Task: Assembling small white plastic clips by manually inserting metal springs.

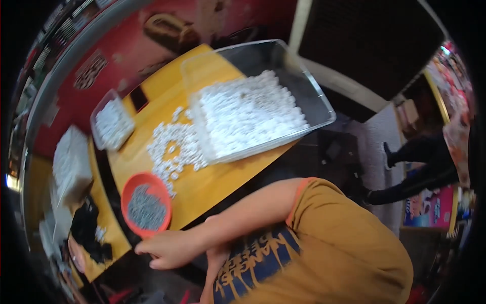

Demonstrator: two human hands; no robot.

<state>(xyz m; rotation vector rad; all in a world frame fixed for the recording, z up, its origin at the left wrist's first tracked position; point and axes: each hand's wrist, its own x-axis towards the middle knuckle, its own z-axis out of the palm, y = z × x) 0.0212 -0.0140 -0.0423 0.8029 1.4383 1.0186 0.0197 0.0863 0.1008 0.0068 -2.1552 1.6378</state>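
My right arm reaches across to the left. My right hand (169, 249) is at the table's near edge, just below an orange bowl (166, 190), its fingers curled together; what they hold, if anything, does not show. Thin grey metal pins, like small nails (146, 206), fill the bowl. Part of my left arm (214, 261) shows beneath the right forearm; the left hand's fingers are hidden. Small white plastic pieces (169, 139), some ring-like, lie scattered on the yellow table (223, 185) beyond the bowl. A large clear bin (321, 109) holds a heap of similar white pieces.
A smaller clear tub (96, 134) of white pieces and a dark phone-like object (138, 98) are at the back left. On the left stand a bulging white bag (72, 159) and a black cloth-like item (90, 228). A person in dark trousers (420, 172) is at the right.
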